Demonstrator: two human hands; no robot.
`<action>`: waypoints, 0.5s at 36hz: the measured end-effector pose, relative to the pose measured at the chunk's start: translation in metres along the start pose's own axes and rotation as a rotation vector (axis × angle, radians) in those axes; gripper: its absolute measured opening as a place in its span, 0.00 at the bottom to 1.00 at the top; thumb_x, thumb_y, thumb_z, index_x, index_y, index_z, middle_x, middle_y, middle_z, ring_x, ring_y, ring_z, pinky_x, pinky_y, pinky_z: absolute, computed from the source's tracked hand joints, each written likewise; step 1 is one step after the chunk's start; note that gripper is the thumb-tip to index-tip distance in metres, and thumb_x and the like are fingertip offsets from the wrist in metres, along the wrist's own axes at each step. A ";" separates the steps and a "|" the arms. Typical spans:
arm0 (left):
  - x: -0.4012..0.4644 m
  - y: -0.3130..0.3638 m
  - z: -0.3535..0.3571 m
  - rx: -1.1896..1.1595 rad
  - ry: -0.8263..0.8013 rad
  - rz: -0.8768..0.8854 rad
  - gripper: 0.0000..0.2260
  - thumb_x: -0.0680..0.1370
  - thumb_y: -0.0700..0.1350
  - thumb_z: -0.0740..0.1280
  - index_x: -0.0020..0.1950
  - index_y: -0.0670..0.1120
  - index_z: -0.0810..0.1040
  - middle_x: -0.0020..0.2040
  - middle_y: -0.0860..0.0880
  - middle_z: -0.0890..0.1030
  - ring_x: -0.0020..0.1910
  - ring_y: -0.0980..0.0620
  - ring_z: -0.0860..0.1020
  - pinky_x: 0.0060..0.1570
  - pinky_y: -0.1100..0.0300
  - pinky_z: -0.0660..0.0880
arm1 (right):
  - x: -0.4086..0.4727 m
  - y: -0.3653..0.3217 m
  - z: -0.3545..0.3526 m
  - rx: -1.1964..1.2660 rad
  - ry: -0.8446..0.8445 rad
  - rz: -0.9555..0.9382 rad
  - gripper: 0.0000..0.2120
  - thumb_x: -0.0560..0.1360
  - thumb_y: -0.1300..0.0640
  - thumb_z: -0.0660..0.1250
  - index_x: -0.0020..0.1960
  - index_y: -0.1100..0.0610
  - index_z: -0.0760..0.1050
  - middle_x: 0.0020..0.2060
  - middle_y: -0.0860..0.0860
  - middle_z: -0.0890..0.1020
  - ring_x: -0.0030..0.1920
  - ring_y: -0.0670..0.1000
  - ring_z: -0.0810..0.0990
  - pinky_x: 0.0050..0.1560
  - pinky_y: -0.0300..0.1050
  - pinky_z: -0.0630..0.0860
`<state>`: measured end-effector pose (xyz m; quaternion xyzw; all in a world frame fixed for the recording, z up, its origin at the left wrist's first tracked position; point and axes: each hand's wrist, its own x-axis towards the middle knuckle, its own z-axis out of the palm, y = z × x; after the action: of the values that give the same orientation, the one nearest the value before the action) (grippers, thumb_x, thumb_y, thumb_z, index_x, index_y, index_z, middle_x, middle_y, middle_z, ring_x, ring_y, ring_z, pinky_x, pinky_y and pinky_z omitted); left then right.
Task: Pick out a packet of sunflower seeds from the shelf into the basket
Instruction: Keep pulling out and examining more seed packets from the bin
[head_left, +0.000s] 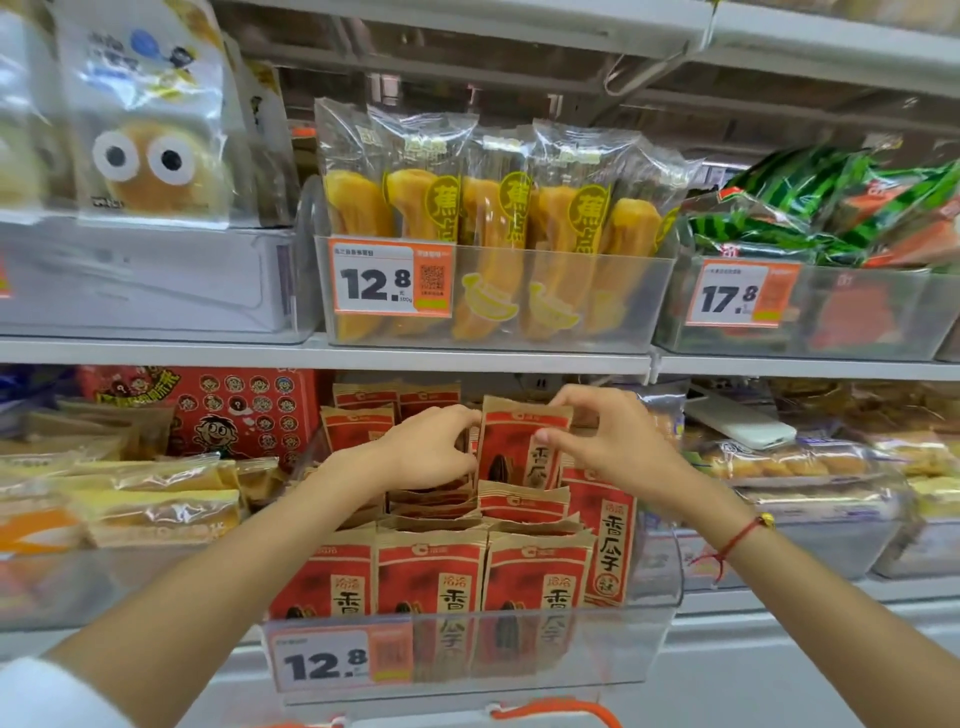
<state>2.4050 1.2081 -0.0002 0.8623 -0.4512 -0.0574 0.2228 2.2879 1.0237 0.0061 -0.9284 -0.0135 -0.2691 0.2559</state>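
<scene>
A red and brown packet of sunflower seeds stands raised above the others in a clear bin on the lower shelf. My left hand pinches its upper left edge. My right hand pinches its upper right corner, thumb on the front. Several more of the same packets fill the bin in rows below and behind. An orange basket handle shows at the bottom edge; the rest of the basket is out of view.
The shelf above holds a clear bin of yellow banana cakes and green watermelon-pattern packets. Bread packets lie left of the seeds bin, cake packs to its right. A red box stands behind on the left.
</scene>
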 end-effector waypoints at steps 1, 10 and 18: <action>-0.003 0.004 -0.002 -0.070 0.015 0.000 0.24 0.78 0.42 0.67 0.74 0.51 0.68 0.66 0.49 0.77 0.63 0.49 0.76 0.64 0.51 0.72 | -0.003 -0.006 -0.004 0.058 0.049 -0.023 0.04 0.73 0.55 0.74 0.42 0.50 0.79 0.37 0.45 0.84 0.41 0.44 0.82 0.47 0.51 0.78; -0.057 0.033 -0.021 -0.331 0.356 0.127 0.15 0.77 0.52 0.69 0.63 0.56 0.77 0.57 0.60 0.81 0.58 0.60 0.77 0.64 0.51 0.72 | -0.028 -0.073 -0.033 0.405 0.286 -0.099 0.04 0.74 0.58 0.72 0.48 0.56 0.80 0.43 0.48 0.85 0.45 0.48 0.83 0.49 0.44 0.79; -0.130 0.046 -0.007 -0.458 0.536 0.195 0.14 0.76 0.53 0.67 0.61 0.57 0.76 0.55 0.63 0.81 0.55 0.65 0.78 0.57 0.60 0.75 | -0.074 -0.097 -0.007 0.355 0.310 -0.113 0.17 0.77 0.53 0.68 0.65 0.50 0.70 0.52 0.43 0.81 0.53 0.43 0.80 0.54 0.40 0.77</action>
<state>2.2958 1.2920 0.0126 0.7274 -0.4324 0.0924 0.5248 2.2052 1.1126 0.0188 -0.8143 -0.0730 -0.4155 0.3988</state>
